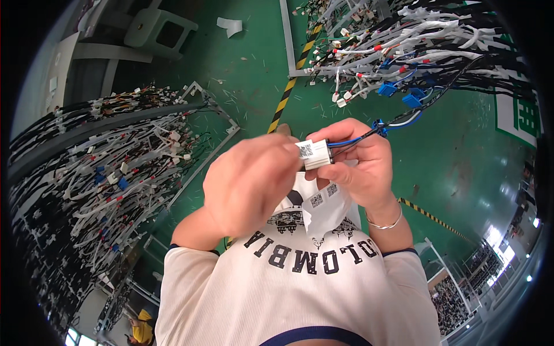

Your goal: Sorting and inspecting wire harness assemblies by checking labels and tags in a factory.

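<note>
In front of my chest, my right hand (pixel 366 167) grips a white rectangular plug connector (pixel 318 155) between thumb and fingers. Blue and black wires (pixel 349 141) leave its right end and run up to the right. On the connector's left end lies a small white label (pixel 306 150) with a square printed code. My left hand (pixel 248 179), smeared by motion, is curled with its fingertips at the label's left edge. A white backing sheet with coded labels (pixel 323 210) hangs below my right hand; its upper part is hidden.
A thick bundle of wire harnesses (pixel 415 46) hangs at the upper right, with blue connectors (pixel 412 98) on it. Another harness mass (pixel 121 190) hangs from a rack (pixel 222 112) at the left. A grey stool (pixel 158 33) stands far left on the green floor (pixel 248 75).
</note>
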`<state>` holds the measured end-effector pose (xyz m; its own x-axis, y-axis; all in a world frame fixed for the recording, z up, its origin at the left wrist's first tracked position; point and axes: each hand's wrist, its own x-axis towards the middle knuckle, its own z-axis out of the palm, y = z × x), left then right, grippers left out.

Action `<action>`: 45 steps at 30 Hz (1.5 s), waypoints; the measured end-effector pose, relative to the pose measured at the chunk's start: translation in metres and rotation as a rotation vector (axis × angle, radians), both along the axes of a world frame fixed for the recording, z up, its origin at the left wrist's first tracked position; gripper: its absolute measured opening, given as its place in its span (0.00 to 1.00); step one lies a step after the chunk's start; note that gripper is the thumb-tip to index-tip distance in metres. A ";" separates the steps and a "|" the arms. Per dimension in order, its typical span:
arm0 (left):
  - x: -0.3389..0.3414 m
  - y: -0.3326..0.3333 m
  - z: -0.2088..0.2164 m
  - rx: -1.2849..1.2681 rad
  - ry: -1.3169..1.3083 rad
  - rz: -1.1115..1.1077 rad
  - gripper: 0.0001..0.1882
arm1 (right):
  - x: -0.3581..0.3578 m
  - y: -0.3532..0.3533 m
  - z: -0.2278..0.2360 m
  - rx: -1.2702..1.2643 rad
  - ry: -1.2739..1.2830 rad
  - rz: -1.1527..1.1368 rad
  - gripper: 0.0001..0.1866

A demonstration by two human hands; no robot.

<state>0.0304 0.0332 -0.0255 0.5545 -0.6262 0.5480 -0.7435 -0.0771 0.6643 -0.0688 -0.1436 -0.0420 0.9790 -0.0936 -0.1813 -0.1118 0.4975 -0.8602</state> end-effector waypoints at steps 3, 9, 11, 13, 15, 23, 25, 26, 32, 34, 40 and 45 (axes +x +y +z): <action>0.009 -0.004 -0.005 -0.067 -0.369 -0.064 0.17 | -0.001 0.002 -0.003 0.067 -0.077 0.003 0.17; 0.013 -0.010 -0.011 -0.158 -0.458 -0.106 0.19 | 0.001 0.002 0.001 0.122 -0.061 0.051 0.18; 0.014 -0.011 -0.013 -0.169 -0.464 -0.111 0.19 | 0.004 0.008 0.006 0.103 -0.010 -0.002 0.21; 0.015 -0.011 -0.014 -0.180 -0.482 -0.102 0.19 | 0.005 0.011 0.007 0.084 0.041 -0.052 0.26; 0.015 -0.011 -0.016 -0.188 -0.484 -0.093 0.19 | 0.006 0.012 0.006 0.069 0.041 -0.056 0.26; 0.019 -0.009 -0.014 -0.166 -0.467 -0.114 0.18 | 0.007 0.006 0.002 0.086 -0.036 0.031 0.19; 0.020 -0.009 -0.014 -0.160 -0.464 -0.107 0.18 | 0.008 0.006 0.003 0.087 -0.023 0.032 0.19; 0.020 -0.009 -0.013 -0.159 -0.464 -0.105 0.18 | 0.008 0.006 0.003 0.086 -0.022 0.033 0.19; 0.021 -0.009 -0.014 -0.144 -0.463 -0.120 0.17 | 0.009 0.005 0.001 0.070 -0.036 0.040 0.19; 0.021 -0.008 -0.014 -0.151 -0.476 -0.130 0.16 | 0.009 0.005 0.001 0.073 -0.044 0.046 0.19; 0.020 -0.008 -0.014 -0.177 -0.479 -0.127 0.16 | 0.009 0.005 0.001 0.103 -0.048 0.067 0.19; 0.020 -0.010 -0.013 -0.167 -0.492 -0.121 0.15 | 0.009 0.005 -0.001 0.090 -0.061 0.047 0.19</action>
<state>0.0506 0.0230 -0.0382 0.1363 -0.5516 0.8229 -0.9672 0.1056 0.2310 -0.0602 -0.1391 -0.0429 0.9914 -0.0335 -0.1267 -0.0854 0.5685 -0.8183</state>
